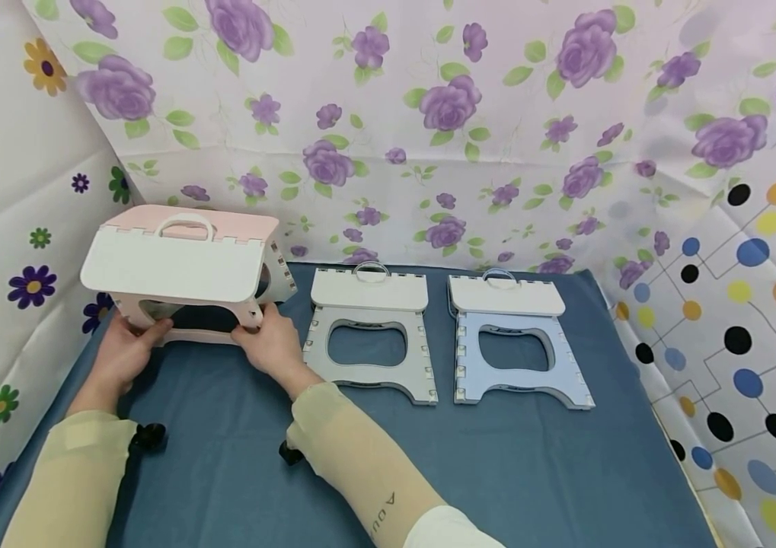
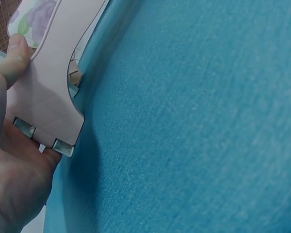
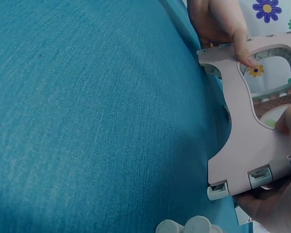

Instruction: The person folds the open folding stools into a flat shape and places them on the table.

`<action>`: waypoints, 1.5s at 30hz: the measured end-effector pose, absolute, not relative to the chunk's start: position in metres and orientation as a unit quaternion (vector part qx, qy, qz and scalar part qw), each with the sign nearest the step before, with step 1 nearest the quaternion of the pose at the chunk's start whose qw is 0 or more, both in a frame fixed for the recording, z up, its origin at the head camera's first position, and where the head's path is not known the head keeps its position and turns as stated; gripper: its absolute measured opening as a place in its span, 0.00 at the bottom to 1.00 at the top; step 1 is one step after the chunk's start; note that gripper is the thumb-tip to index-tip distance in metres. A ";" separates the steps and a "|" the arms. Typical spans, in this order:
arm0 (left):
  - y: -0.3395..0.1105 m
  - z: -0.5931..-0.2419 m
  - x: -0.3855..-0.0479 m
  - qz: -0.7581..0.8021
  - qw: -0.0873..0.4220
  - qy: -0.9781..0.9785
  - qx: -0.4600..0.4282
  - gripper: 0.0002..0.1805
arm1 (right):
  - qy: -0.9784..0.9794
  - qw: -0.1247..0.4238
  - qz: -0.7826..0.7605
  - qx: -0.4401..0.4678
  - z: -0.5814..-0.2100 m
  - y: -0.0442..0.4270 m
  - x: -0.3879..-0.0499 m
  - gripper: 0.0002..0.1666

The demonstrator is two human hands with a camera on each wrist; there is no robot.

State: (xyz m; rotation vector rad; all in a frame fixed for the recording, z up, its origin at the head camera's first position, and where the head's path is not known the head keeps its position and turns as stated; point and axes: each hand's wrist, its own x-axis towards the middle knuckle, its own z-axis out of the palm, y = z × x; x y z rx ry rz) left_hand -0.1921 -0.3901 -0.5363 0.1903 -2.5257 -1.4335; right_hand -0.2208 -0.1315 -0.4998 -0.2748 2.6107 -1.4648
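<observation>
An unfolded pink folding stool (image 1: 171,262) with a white top panel and a carrying loop stands at the back left. My left hand (image 1: 123,350) grips its left leg, the thumb lying over the front panel beside the opening. On the opposite leg, my right hand (image 1: 274,342) holds the stool in the same way. In the left wrist view, the stool's pink side panel (image 2: 43,92) shows its hinge slots by my left hand (image 2: 19,170). The right wrist view catches both hands around the panel (image 3: 242,131); the fingertips behind it are partly hidden.
A folded grey stool (image 1: 372,373) with a white top lies to the right of my right hand. Beyond it is a folded blue stool (image 1: 518,380). A blue cloth (image 1: 497,479) covers the table, with patterned sheets (image 1: 394,114) behind and at both sides.
</observation>
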 end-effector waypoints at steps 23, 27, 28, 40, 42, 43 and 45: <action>-0.392 -0.539 -0.191 -0.489 0.122 -0.861 0.064 0.32 | 0.872 0.069 -0.475 -0.094 -0.505 -0.134 -0.223 0.24; -0.392 -0.539 -0.191 -0.490 0.122 -0.861 0.061 0.33 | 0.875 0.069 -0.471 -0.091 -0.506 -0.134 -0.224 0.25; -0.392 -0.539 -0.190 -0.491 0.122 -0.861 0.060 0.33 | 0.874 0.069 -0.472 -0.090 -0.506 -0.134 -0.224 0.25; -0.392 -0.538 -0.190 -0.488 0.117 -0.863 0.058 0.32 | 0.874 0.068 -0.471 -0.095 -0.507 -0.133 -0.223 0.23; -0.392 -0.538 -0.190 -0.488 0.119 -0.863 0.056 0.31 | 0.872 0.068 -0.475 -0.097 -0.508 -0.132 -0.223 0.22; -0.392 -0.538 -0.190 -0.488 0.119 -0.863 0.056 0.31 | 0.872 0.067 -0.475 -0.097 -0.508 -0.132 -0.223 0.22; -0.393 -0.538 -0.190 -0.488 0.119 -0.863 0.056 0.31 | 0.872 0.067 -0.475 -0.099 -0.508 -0.132 -0.223 0.22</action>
